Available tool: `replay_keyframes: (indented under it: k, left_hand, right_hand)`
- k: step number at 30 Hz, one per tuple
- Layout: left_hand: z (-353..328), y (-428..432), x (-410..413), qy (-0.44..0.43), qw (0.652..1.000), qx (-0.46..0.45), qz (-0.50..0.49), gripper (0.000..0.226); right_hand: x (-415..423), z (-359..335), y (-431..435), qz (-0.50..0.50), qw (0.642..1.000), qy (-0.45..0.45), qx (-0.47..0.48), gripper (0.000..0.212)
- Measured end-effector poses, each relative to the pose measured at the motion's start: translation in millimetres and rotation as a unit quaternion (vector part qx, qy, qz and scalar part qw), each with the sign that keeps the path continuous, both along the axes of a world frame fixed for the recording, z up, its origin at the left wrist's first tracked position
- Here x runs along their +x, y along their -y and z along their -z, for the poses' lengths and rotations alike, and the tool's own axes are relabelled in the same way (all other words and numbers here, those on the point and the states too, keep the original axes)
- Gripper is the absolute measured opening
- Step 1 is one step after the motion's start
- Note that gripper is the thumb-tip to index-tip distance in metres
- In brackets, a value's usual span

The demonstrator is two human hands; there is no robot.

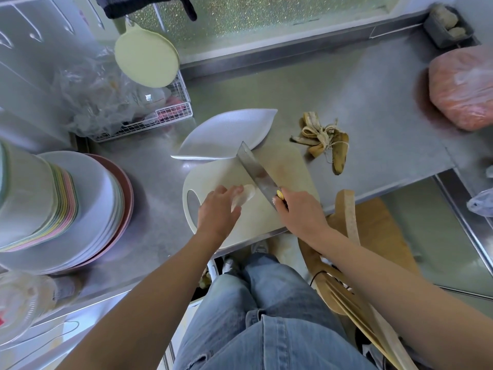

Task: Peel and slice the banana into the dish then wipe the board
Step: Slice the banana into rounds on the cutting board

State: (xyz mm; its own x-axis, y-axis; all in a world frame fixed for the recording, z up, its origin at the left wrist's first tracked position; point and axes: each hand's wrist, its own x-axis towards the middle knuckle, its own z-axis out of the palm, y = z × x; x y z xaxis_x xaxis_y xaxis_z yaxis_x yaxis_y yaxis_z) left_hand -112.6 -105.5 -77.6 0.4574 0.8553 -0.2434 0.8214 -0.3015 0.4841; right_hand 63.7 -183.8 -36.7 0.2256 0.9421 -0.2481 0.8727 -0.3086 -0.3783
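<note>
left grip curls over the peeled banana, pinning it to the board; right grip clenches the knife handle, blade slanting at the fruit's free end, dish just beyond – soft, slick, easily squashed, so likely best held lightly behind the cut. fingers hide most of the banana – blade contact unclear

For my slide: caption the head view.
Left hand holds peeled banana on cutting board; right hand grips knife; dish empty.
</note>
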Motion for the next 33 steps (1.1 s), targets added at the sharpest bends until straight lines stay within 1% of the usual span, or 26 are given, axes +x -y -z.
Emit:
replay_keyframes:
  k: [8,13,21,25,29,33]
  left_hand:
    - [-1.2,0.1,0.3,0.006,1.000,-0.003,-0.007,0.044]
    - [-0.7,-0.8,0.4,0.004,1.000,-0.007,-0.007,0.043]
    - [1.0,-1.8,-0.3,0.006,1.000,-0.013,-0.006,0.044]
    - [0.7,-1.4,0.0,0.004,1.000,-0.007,-0.005,0.044]
    - [2.0,-1.3,-0.4,0.009,1.000,-0.008,-0.008,0.043]
    - [3.6,-1.3,0.0,0.010,1.000,-0.010,-0.012,0.044]
  right_hand:
    - [-2.4,0.9,-0.3,-0.013,0.999,0.004,-0.036,0.019]
    - [-5.4,12.1,3.1,-0.011,0.997,0.008,-0.073,0.028]
    - [-0.4,3.5,2.5,-0.008,1.000,0.003,0.013,0.023]
    - [1.4,0.8,0.8,-0.017,1.000,0.008,0.001,0.025]
    - [-0.7,1.7,1.8,-0.020,1.000,0.001,-0.019,0.021]
    - [-3.3,6.2,1.1,-0.010,0.999,0.013,-0.035,0.024]
